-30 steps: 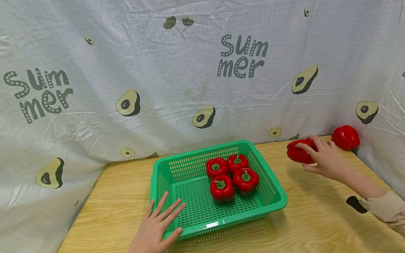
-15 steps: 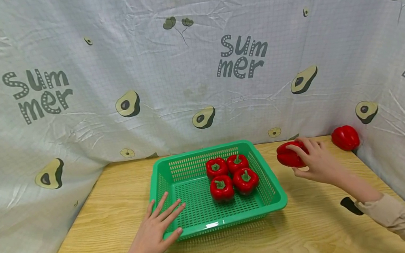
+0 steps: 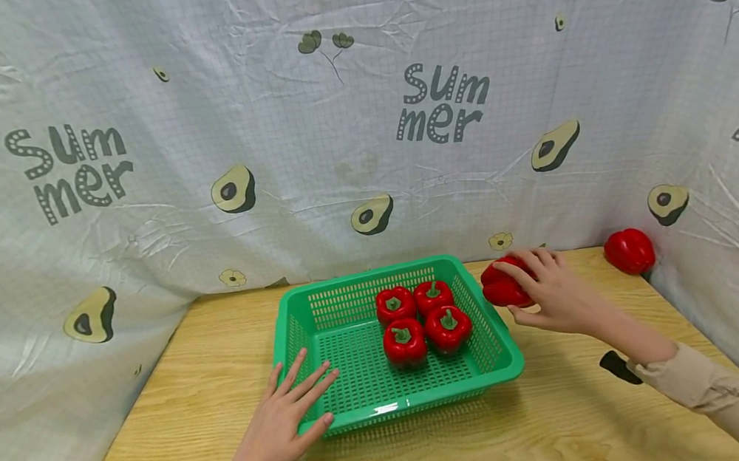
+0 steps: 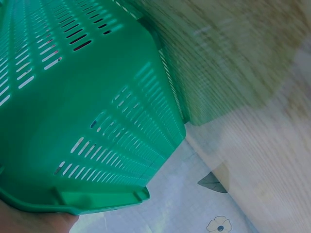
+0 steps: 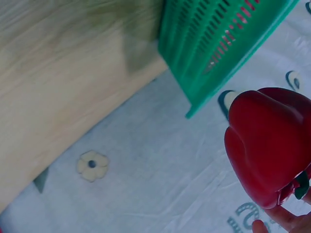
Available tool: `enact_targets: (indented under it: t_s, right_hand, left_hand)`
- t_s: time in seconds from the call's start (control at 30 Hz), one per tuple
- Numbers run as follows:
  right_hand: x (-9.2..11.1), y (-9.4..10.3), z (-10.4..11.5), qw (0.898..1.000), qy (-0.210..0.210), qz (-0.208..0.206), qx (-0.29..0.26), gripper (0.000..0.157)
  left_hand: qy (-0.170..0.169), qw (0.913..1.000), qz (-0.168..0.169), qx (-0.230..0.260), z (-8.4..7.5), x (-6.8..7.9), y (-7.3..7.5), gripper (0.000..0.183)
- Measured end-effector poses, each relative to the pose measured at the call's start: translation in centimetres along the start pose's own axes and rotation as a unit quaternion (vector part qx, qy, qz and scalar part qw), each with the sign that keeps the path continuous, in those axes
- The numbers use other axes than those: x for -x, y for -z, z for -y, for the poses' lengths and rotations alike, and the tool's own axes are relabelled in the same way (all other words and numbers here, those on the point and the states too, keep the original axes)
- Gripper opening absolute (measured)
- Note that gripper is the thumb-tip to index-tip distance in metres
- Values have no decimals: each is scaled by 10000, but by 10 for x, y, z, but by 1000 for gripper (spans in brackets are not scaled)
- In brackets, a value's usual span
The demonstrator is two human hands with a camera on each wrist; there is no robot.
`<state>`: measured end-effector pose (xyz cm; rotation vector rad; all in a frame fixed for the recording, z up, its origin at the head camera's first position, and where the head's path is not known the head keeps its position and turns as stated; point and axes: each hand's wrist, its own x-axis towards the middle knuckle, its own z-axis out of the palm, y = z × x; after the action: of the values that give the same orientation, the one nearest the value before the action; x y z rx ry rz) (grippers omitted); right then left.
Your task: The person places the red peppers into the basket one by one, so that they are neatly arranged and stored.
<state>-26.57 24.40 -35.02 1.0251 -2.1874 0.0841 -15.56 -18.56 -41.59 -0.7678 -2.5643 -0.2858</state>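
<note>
Red bell pepper (image 3: 502, 286) in the grasp of the right hand (image 3: 556, 295), just outside the far part of the right-hand rim of a green basket (image 3: 426, 399). The hands are well apart. Thumb and fingers of the right curl round the pepper, with the stem (image 5: 302, 187) on the hand's side in the right wrist view; the left hand (image 3: 281, 426), its fingers spread, lies over the basket's near left corner. Four upright peppers (image 3: 405, 343) stand clustered toward the basket's right side, stems up; a further pepper (image 3: 630, 251) lies on the table (image 3: 192, 396) at its far right corner.

Handling, by judgement: the fruit should be light for its bulk, its wall firm yet hollow, so hard squeezing might dent or split it. If it is a model, it would be stiffer. The glossy skin suggests a slippery surface, safest under broad finger contact. The best hold is probably across the widest part, near the shoulders, thumb opposing the fingers, pads settled in the grooves between lobes; the stem looks too short and narrow to carry the load reliably.
</note>
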Motion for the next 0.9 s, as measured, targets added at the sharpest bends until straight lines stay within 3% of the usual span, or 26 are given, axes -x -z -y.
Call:
enact_targets:
  t_s: [0.47,0.9]
  right_hand:
    - [-34,-2,22,9983,542,56,-204,56]
    - [-67,-12,37,9956,932,26,-93,61]
  left_hand:
    - [285,9990,261,204,0,-1,4,67]
    - [431,9979,204,439,1,-7,8,72]
